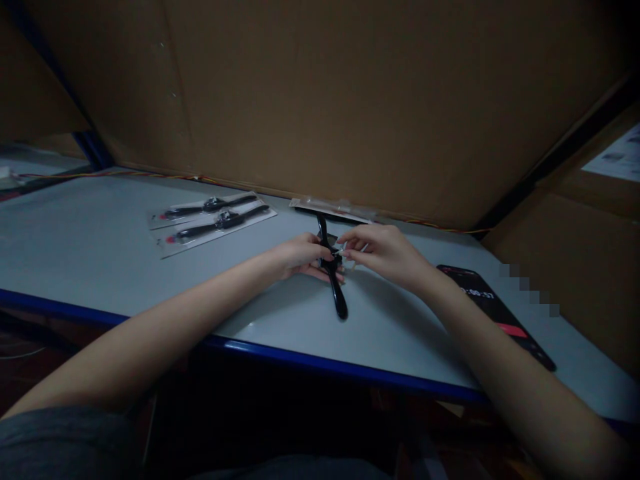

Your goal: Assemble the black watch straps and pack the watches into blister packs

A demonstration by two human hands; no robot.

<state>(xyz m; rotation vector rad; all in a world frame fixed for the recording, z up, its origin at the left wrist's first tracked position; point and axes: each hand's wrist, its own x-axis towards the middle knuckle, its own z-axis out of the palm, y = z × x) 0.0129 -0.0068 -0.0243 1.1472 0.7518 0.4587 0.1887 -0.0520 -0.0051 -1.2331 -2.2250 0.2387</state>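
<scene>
A black propeller (pixel 338 295) lies on the grey table (pixel 90 233), its long blade pointing toward me. My left hand (pixel 300 257) is closed around the propeller's middle, fingers wrapped on the hub. My right hand (pixel 383 252) meets it from the right, fingertips pinched at the same hub on a small pale part that I cannot make out. Both hands touch at the centre of the propeller.
Two packaged black propellers (pixel 213 217) lie at the left back. A clear plastic bag (pixel 333 208) lies behind the hands by the cardboard wall (pixel 350 100). A phone (pixel 495 313) with a lit screen rests at the right. The table's blue front edge (pixel 300 357) runs near me.
</scene>
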